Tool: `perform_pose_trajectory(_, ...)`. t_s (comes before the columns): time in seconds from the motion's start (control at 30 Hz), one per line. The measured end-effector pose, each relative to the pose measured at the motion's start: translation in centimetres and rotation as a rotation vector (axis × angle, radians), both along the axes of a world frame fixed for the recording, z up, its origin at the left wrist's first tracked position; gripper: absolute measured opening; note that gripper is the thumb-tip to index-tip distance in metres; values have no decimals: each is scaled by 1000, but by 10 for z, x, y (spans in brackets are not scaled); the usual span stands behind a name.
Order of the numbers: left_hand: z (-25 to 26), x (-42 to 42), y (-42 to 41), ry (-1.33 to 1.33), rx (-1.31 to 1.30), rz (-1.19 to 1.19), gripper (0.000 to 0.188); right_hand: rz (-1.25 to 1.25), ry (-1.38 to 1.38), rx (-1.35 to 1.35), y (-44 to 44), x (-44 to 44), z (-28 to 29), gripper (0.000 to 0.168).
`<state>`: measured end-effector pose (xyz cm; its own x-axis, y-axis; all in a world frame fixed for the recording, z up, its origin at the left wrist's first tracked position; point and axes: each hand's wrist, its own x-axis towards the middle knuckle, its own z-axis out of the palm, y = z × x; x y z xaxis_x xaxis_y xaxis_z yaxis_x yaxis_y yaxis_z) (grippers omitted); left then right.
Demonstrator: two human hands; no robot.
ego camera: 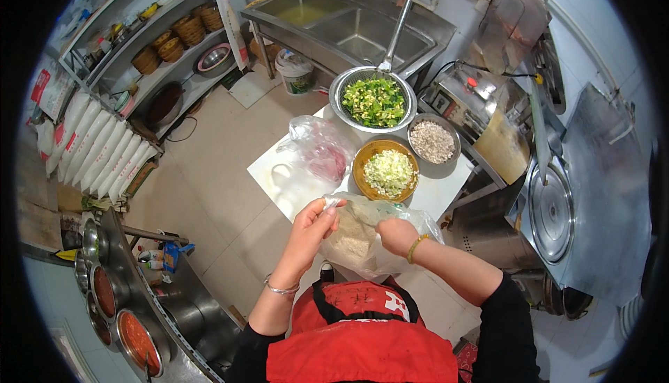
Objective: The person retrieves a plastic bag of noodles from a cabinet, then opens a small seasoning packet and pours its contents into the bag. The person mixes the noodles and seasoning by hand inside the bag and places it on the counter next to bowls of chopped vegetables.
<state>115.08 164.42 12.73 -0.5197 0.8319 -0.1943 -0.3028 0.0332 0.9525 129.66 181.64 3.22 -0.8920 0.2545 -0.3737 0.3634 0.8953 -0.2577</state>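
Note:
My left hand (pixel 315 222) pinches the gathered rim of a clear plastic bag (pixel 418 217). Inside the bag lies a pale beige powder or crumb (pixel 354 239). At the bag's opposite side my right hand (pixel 398 235) is curled into a fist on the film, its fingertips hidden. Just beyond the bag is a brown bowl (pixel 359 171) of chopped pale green and white vegetable (pixel 389 173). To its left rests another plastic bag (pixel 319 145) with something pinkish-red inside. Behind stands a long-handled strainer (pixel 388 64) over a metal basin (pixel 337 103), filled with chopped greens and yellow bits (pixel 373 102).
A metal bowl (pixel 456 140) of pale minced food sits at the white table's (pixel 266 169) right. Beyond is a steel double sink (pixel 360 33). Shelves (pixel 157 77) and white sacks (pixel 99 143) line the left. Pots of red sauce (pixel 138 338) stand lower left, a lidded pot (pixel 551 213) right.

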Motion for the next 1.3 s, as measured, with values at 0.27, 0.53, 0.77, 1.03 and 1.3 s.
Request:
perform_pose_trajectory(0.27,-5,-1,-7,-24,-11,15,28,139,-172,-44,-6,36,67,14)
perform_pose_trajectory(0.53,2,6,-5,-45,-30,-11,29,179,140,82,-19,-18,35,13)
perform_pose_trajectory(0.77,-8,-15,-15,-141,-40,60,28,334,66,15,-19,16,25,9)
perform_pose_trajectory(1.03,-2,-7,-17,-95,-55,25,29,454,298,318,-2,15,84,12)
perform_pose_trajectory(1.3,7,4,-22,-12,-28,-68,40,347,208,-49,-36,-14,47,12)
